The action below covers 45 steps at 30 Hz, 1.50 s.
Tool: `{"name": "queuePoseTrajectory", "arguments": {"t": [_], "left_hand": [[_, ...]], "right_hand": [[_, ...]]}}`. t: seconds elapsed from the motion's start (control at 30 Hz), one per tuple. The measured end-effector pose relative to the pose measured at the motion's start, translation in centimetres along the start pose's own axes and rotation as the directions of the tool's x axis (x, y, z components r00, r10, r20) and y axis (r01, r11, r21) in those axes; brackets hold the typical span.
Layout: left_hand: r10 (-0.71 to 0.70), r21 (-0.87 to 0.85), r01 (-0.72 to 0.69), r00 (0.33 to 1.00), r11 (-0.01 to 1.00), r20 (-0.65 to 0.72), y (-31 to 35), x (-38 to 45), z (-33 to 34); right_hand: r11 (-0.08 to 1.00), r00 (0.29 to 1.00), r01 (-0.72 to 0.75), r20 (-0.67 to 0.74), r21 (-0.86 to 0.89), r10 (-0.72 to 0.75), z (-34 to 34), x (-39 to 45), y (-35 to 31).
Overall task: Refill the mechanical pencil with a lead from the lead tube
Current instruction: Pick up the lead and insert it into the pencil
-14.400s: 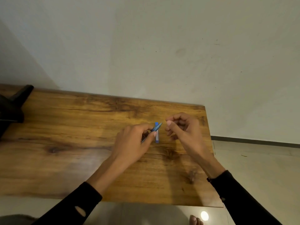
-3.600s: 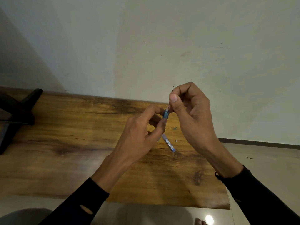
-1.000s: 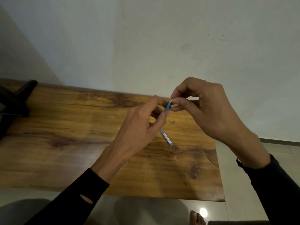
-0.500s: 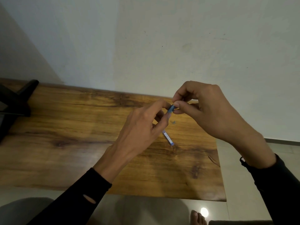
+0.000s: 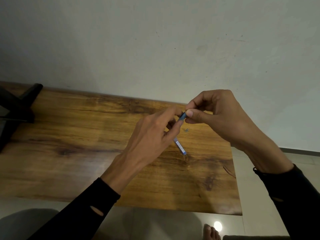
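Note:
My left hand [image 5: 152, 135] grips a blue mechanical pencil [image 5: 182, 117] above the wooden table [image 5: 78, 149], its top end pointing up and to the right. My right hand [image 5: 218, 118] pinches that top end between thumb and forefinger. No lead shows between the fingers. The lead tube [image 5: 180, 146], white-labelled with a blue end, lies slanted on the table just below my left fingers, its upper part hidden by them. A tiny grey piece [image 5: 186, 130] lies on the wood under my right hand.
A black stand-like object [image 5: 17, 108] sits at the table's far left. A pale wall runs right behind the table. The table's right edge [image 5: 235, 179] drops to a tiled floor, where a bare foot [image 5: 210, 231] shows.
The thin lead that stuck up from my right fingers 3.6 s ago is no longer visible. Over the last second both hands stay together at the pencil's top end, barely shifting.

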State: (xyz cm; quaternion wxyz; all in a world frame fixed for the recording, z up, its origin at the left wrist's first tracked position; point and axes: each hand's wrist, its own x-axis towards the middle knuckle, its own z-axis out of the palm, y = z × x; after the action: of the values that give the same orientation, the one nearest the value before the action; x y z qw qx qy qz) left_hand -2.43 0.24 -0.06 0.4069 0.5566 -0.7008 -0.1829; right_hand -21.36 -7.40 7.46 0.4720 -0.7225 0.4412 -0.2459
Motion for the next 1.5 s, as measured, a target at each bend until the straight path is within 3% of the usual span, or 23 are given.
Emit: {"name": "queuePoseTrajectory", "arguments": {"t": [0.23,0.27,0.33,0.43,0.5,0.87,0.93,1.0,1.1,1.23,1.5], "left_hand": [[-0.049,-0.073,0.044,0.997,0.996,-0.065,-0.1,0.4,-0.1],[-0.058,-0.077,0.053,0.996,0.996,-0.074,-0.2,0.4,-0.1],[-0.073,-0.088,0.065,0.993,0.994,-0.09,-0.4,0.4,-0.2],[-0.078,-0.094,0.07,0.993,0.993,-0.086,-0.5,0.3,-0.1],[-0.071,-0.093,0.063,0.993,0.994,-0.09,-0.6,0.3,-0.1],[-0.064,-0.093,0.057,0.995,0.994,-0.076,-0.5,0.5,-0.1],[-0.065,-0.093,0.057,0.995,0.994,-0.078,-0.4,0.6,-0.1],[-0.06,-0.085,0.054,0.995,0.995,-0.08,-0.2,0.6,0.0],[-0.055,-0.084,0.049,0.996,0.995,-0.07,-0.2,0.6,0.1],[-0.05,-0.091,0.044,0.997,0.995,-0.059,-0.1,0.6,0.2],[-0.055,-0.098,0.05,0.997,0.994,-0.046,0.0,0.7,0.5]], "right_hand": [[0.994,0.999,0.049,0.012,0.099,-0.05,-0.5,0.6,2.2],[0.998,0.999,0.041,-0.02,0.053,-0.04,-0.4,0.9,3.1],[0.977,0.996,-0.012,-0.087,-0.211,-0.006,0.3,1.3,5.4],[0.815,0.996,-0.083,-0.038,-0.573,0.075,2.1,0.9,8.7],[0.766,0.998,-0.059,-0.009,-0.641,0.07,3.4,0.6,10.1],[0.818,0.989,-0.124,-0.133,-0.562,0.059,4.0,1.4,11.0],[0.923,0.981,-0.122,-0.185,-0.365,0.056,2.8,1.7,9.1],[0.996,0.977,-0.017,-0.215,-0.086,-0.002,1.2,1.8,6.3],[0.972,0.961,0.202,-0.216,0.124,-0.172,-0.9,1.4,2.5],[0.953,0.945,0.298,-0.158,0.052,-0.287,-0.9,0.9,0.5],[0.956,0.953,0.292,-0.087,0.002,-0.291,-0.4,0.4,1.1]]}}
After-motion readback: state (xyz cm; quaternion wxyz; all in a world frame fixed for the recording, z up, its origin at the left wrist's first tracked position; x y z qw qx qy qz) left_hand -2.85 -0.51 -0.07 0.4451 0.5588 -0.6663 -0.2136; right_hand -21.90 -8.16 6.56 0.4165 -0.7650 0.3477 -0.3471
